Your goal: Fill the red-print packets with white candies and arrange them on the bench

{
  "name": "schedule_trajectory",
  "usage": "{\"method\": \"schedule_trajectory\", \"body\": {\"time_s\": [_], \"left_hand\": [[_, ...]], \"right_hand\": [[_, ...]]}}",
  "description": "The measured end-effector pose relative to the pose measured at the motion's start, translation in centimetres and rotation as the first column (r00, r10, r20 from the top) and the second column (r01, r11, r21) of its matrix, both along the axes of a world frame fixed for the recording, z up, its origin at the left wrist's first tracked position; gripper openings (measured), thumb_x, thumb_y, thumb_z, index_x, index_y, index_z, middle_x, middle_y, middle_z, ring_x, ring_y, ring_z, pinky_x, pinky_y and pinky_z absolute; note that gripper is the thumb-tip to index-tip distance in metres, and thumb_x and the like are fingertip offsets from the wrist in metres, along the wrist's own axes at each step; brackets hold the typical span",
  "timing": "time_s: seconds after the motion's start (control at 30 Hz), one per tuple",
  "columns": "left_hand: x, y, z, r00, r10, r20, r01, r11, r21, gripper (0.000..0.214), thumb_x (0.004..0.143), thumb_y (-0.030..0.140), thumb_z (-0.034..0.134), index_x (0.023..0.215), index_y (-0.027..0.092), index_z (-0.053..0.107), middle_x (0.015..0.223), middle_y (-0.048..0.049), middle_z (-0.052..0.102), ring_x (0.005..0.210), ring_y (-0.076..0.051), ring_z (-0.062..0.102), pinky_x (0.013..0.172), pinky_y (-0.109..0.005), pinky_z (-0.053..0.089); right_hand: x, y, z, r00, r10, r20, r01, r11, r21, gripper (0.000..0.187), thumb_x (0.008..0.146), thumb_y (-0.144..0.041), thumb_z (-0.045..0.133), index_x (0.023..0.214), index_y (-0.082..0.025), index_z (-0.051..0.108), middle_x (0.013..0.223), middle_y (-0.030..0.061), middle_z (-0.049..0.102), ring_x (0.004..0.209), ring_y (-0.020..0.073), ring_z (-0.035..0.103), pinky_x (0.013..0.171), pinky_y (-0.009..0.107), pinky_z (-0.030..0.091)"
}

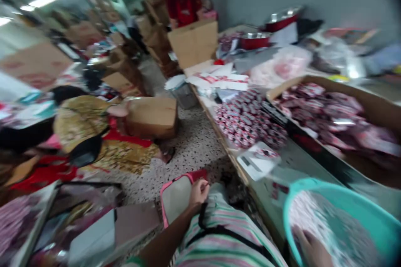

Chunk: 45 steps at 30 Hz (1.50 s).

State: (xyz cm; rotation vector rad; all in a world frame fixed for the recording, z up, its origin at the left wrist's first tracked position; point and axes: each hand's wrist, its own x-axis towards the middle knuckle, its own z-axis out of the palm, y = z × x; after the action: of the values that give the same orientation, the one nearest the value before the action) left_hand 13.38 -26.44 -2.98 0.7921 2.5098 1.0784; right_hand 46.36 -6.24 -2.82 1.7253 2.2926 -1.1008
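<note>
Item: teal basin [376, 225], lower right of frame, on the surface [297, 158], filled with small pink-white packets [313, 217].
My right hand [311, 250] rests inside on the packets; its fingers are too blurred to tell spread from closed.
My left hand [199, 192], lower centre, has its fingers curled closed against the edge of the pink-rimmed bag [175, 202].

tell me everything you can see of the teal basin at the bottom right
The teal basin is round and looks like plastic, with a thick smooth rim. It stands upright by the near edge of the table, partly cut off by the frame. Small white-and-pink pieces, too blurred to name, fill it. The right hand rests inside on them.
</note>
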Motion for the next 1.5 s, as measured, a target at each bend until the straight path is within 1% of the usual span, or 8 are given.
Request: {"method": "schedule_trajectory", "body": {"time_s": [0.07,0.2,0.67,1.03,1.13,1.27,1.4,1.5], "left_hand": [[-0.8,1.3,-0.6,0.995,-0.091,0.034,0.091,0.996,0.002,0.015,0.078,0.034,0.055,0.080,0.023,0.064,0.078,-0.0059,0.068,0.076,-0.024,0.064,0.075,-0.041,0.054],[-1.4,4.1,-1.1,0.980,-0.196,0.025,0.196,0.980,-0.039,0.019,0.078,0.037,0.056,0.086,0.022,0.064,0.085,-0.0086,0.069,0.086,-0.028,0.063,0.082,-0.046,0.051],[-2.5,11.7,-0.5,0.892,-0.451,0.008,0.448,0.884,-0.136,0.016,0.082,0.031,0.055,0.090,0.022,0.064,0.091,-0.0040,0.069,0.090,-0.019,0.064,0.086,-0.036,0.051],[-6.9,26.5,2.6,0.804,-0.581,-0.122,0.591,0.803,0.071,0.013,0.086,0.027,0.053,0.091,0.021,0.063,0.092,-0.0052,0.067,0.091,-0.020,0.061,0.086,-0.035,0.048],[-7.4,29.3,3.2,0.724,-0.668,-0.174,0.685,0.726,0.061,0.013,0.086,0.027,0.053,0.093,0.021,0.062,0.093,-0.0052,0.066,0.094,-0.021,0.059,0.090,-0.036,0.046],[-6.3,30.8,2.9,0.524,-0.826,-0.209,0.846,0.534,0.009,0.024,0.086,0.032,0.055,0.107,0.020,0.059,0.106,-0.0081,0.062,0.105,-0.023,0.054,0.097,-0.038,0.041],[-3.7,31.3,1.7,0.338,-0.920,-0.201,0.913,0.372,-0.169,0.065,0.074,0.044,0.068,0.128,0.017,0.045,0.125,-0.0130,0.052,0.118,-0.029,0.045,0.102,-0.043,0.036],[-2.1,32.4,1.2,0.218,-0.963,-0.161,0.901,0.262,-0.347,0.063,0.076,0.035,0.067,0.130,0.017,0.041,0.124,-0.0109,0.052,0.115,-0.027,0.047,0.098,-0.041,0.038]], "right_hand": [[0.8,-0.1,-0.5,0.992,-0.123,0.013,0.124,0.990,-0.070,0.056,0.077,-0.068,0.033,0.063,-0.024,0.064,0.067,0.0104,0.068,0.068,0.0296,0.065,0.059,0.038,0.049],[0.7,0.5,-1.6,0.959,-0.280,-0.036,0.276,0.957,-0.088,0.056,0.075,-0.067,0.033,0.068,-0.019,0.063,0.074,0.0125,0.070,0.072,0.0281,0.063,0.063,0.034,0.044],[1.0,0.7,-2.6,0.875,-0.479,-0.069,0.470,0.875,-0.112,0.048,0.077,-0.059,0.038,0.073,-0.018,0.064,0.072,0.0083,0.068,0.068,0.0240,0.060,0.061,0.031,0.039],[-1.3,-1.2,-0.4,0.684,-0.728,-0.052,0.727,0.686,-0.035,0.050,0.073,-0.064,0.043,0.075,-0.017,0.063,0.069,0.0078,0.065,0.068,0.0228,0.058,0.062,0.029,0.038],[-2.3,-1.5,0.2,0.630,-0.776,-0.042,0.776,0.631,-0.023,0.051,0.073,-0.064,0.044,0.075,-0.017,0.064,0.069,0.0075,0.065,0.068,0.0221,0.058,0.062,0.028,0.037],[-3.6,-1.7,0.2,0.579,-0.815,0.000,0.815,0.579,0.014,0.051,0.075,-0.062,0.043,0.080,-0.017,0.065,0.075,0.0091,0.067,0.073,0.0232,0.059,0.062,0.028,0.037],[-4.3,-1.9,-0.4,0.618,-0.777,0.122,0.777,0.627,0.053,0.048,0.081,-0.058,0.038,0.086,-0.019,0.066,0.080,0.0090,0.067,0.072,0.0217,0.059,0.060,0.027,0.035],[-4.5,-2.1,-1.0,0.630,-0.755,0.184,0.756,0.650,0.079,0.047,0.084,-0.055,0.035,0.089,-0.021,0.066,0.084,0.0092,0.068,0.073,0.0215,0.058,0.059,0.027,0.035]]}}
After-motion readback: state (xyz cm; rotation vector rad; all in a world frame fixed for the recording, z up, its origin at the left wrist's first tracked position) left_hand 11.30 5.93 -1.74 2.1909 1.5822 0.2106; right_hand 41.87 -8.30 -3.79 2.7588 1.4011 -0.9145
